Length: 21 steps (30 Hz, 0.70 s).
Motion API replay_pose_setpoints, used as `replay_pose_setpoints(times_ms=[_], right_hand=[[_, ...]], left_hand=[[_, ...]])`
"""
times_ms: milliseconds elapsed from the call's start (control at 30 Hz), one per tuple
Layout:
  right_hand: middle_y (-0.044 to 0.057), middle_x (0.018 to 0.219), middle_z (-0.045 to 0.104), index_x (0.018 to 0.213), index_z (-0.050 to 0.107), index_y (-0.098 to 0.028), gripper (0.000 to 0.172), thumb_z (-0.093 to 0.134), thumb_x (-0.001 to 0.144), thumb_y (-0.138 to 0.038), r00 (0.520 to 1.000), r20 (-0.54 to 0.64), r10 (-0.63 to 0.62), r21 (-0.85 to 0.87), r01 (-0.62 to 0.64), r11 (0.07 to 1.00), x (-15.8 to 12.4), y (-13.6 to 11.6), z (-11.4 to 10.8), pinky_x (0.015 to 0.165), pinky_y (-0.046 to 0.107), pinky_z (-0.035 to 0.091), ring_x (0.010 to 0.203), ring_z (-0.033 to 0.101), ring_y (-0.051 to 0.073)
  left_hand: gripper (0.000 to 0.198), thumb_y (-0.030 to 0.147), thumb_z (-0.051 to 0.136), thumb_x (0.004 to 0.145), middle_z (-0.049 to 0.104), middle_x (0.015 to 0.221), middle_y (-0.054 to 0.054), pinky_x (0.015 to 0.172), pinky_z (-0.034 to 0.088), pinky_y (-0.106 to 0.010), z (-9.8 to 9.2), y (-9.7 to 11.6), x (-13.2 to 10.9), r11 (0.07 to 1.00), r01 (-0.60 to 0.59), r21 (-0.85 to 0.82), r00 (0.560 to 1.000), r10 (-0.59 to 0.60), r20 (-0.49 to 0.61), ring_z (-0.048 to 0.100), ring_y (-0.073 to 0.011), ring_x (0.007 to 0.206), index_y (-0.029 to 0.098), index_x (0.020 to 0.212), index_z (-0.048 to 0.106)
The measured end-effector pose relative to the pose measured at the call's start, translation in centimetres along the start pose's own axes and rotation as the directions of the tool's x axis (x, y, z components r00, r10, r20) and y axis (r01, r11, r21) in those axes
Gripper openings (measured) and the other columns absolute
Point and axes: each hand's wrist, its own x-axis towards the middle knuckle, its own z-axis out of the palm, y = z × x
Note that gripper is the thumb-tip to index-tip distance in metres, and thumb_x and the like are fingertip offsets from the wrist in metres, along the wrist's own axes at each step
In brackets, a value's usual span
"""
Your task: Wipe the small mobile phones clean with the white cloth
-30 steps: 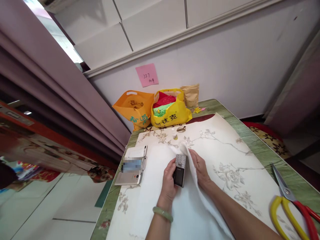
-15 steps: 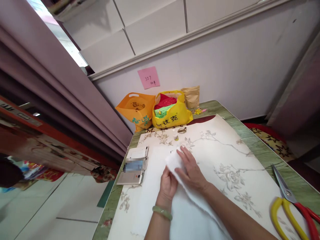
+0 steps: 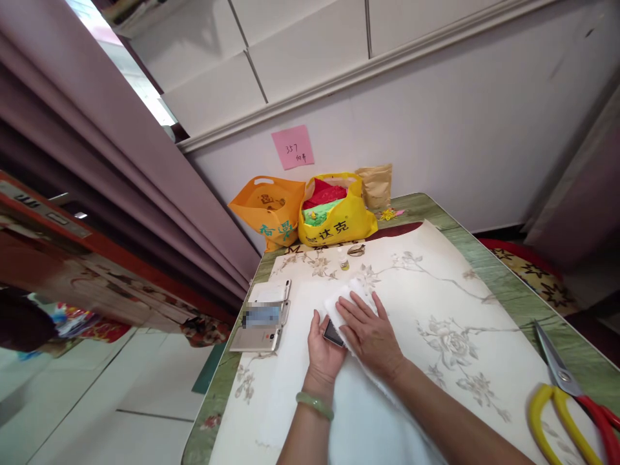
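Note:
My left hand [image 3: 325, 352] is turned palm up near the middle of the table, its fingers around a small flat object with a dark face and pale rim [image 3: 333, 333]. Most of that object is covered, so I cannot tell its exact kind. A white cloth [image 3: 356, 287] lies folded over it. My right hand [image 3: 371, 329] presses the cloth down from above, fingers stretched and fairly flat. The rest of the cloth trails toward me below the hands. To the left of my hands several phones [image 3: 261, 316] lie in a column.
Large scissors [image 3: 562, 378] with yellow and red handles lie at the right. An orange bag [image 3: 271, 206], a yellow bag [image 3: 346, 226] and a brown pouch [image 3: 376, 187] stand against the wall. Nearer are glasses [image 3: 356, 250] and a small bottle [image 3: 343, 261] on the floral sheet [image 3: 465, 278].
My right hand has flattened over the cloth and the cloth has shifted, so the dark face of the object in my left hand now shows. My left hand has opened out somewhat.

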Motion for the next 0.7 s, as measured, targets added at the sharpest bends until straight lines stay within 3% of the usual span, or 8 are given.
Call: replay_pose_setpoints(times_ms=[133, 233, 367, 467, 567, 633, 700], right_hand=[[0.004, 0.141, 0.052, 0.142, 0.042, -0.025, 0.047, 0.045, 0.095, -0.026, 1.000, 0.009, -0.001, -0.028, 0.001, 1.000, -0.2, -0.2, -0.1, 0.117, 0.056, 0.008, 0.138, 0.036, 0.027], [0.002, 0.133, 0.059, 0.134, 0.053, -0.027, 0.039, 0.047, 0.095, -0.027, 0.991, 0.066, -0.121, 0.060, 0.117, 0.991, -0.6, -0.1, -0.6, 0.116, 0.052, 0.015, 0.134, 0.042, 0.025], [-0.001, 0.127, 0.064, 0.126, 0.059, -0.030, 0.033, 0.046, 0.096, -0.027, 0.962, 0.118, -0.245, 0.164, 0.225, 0.960, -0.9, 0.4, -0.9, 0.116, 0.047, 0.021, 0.128, 0.049, 0.020], [0.000, 0.129, 0.062, 0.130, 0.056, -0.028, 0.035, 0.043, 0.097, -0.024, 0.996, 0.069, -0.060, 0.046, 0.057, 0.997, -0.8, 1.1, -0.6, 0.115, 0.051, 0.018, 0.128, 0.049, 0.022], [0.003, 0.132, 0.060, 0.133, 0.054, -0.024, 0.037, 0.043, 0.097, -0.023, 0.993, -0.017, 0.113, -0.069, -0.114, 0.991, -0.7, 1.2, -0.4, 0.115, 0.054, 0.017, 0.131, 0.045, 0.026], [0.002, 0.133, 0.060, 0.133, 0.054, -0.025, 0.037, 0.044, 0.097, -0.024, 0.998, 0.002, 0.058, -0.067, -0.058, 0.996, -0.7, 0.9, -0.6, 0.116, 0.053, 0.017, 0.133, 0.043, 0.026], [-0.001, 0.133, 0.059, 0.131, 0.055, -0.027, 0.036, 0.045, 0.097, -0.025, 0.991, 0.075, -0.108, 0.005, 0.108, 0.994, -0.7, 0.4, -0.8, 0.117, 0.049, 0.019, 0.133, 0.043, 0.022]], left_hand=[[0.028, 0.035, 0.061, 0.081, 0.074, 0.096, -0.011, 0.090, 0.051, -0.038, 0.2, 0.2, -0.2, 1.000, 0.007, -0.015, 0.999, -0.008, -0.041, 0.069, -0.0234, 0.093, 0.013, 0.096, 0.070], [0.023, 0.030, 0.061, 0.079, 0.074, 0.090, -0.010, 0.089, 0.052, -0.035, -0.2, 0.2, 0.1, 0.998, -0.057, 0.015, 0.997, 0.058, -0.054, 0.070, -0.0215, 0.088, 0.013, 0.090, 0.070], [0.018, 0.023, 0.059, 0.076, 0.074, 0.082, -0.009, 0.083, 0.053, -0.029, -0.7, 0.2, 0.2, 0.999, -0.040, 0.004, 0.998, 0.040, -0.054, 0.069, -0.0189, 0.082, 0.011, 0.084, 0.071], [0.022, 0.016, 0.057, 0.077, 0.074, 0.086, -0.008, 0.080, 0.054, -0.029, -0.6, 0.3, 0.1, 1.000, -0.029, 0.010, 0.999, 0.030, -0.040, 0.069, -0.0183, 0.082, 0.011, 0.093, 0.070], [0.031, 0.014, 0.057, 0.078, 0.074, 0.097, -0.008, 0.077, 0.054, -0.031, -0.6, 0.2, 0.0, 0.999, 0.000, 0.032, 1.000, 0.001, -0.019, 0.069, -0.0192, 0.085, 0.013, 0.107, 0.068], [0.030, 0.014, 0.057, 0.079, 0.074, 0.097, -0.008, 0.080, 0.053, -0.030, -0.7, 0.1, 0.1, 1.000, -0.014, 0.003, 1.000, 0.014, -0.011, 0.069, -0.0189, 0.087, 0.014, 0.106, 0.068], [0.022, 0.016, 0.056, 0.080, 0.074, 0.090, -0.010, 0.083, 0.053, -0.030, -0.9, -0.1, 0.2, 0.998, -0.042, -0.039, 0.999, 0.042, -0.014, 0.069, -0.0190, 0.088, 0.011, 0.097, 0.070]])
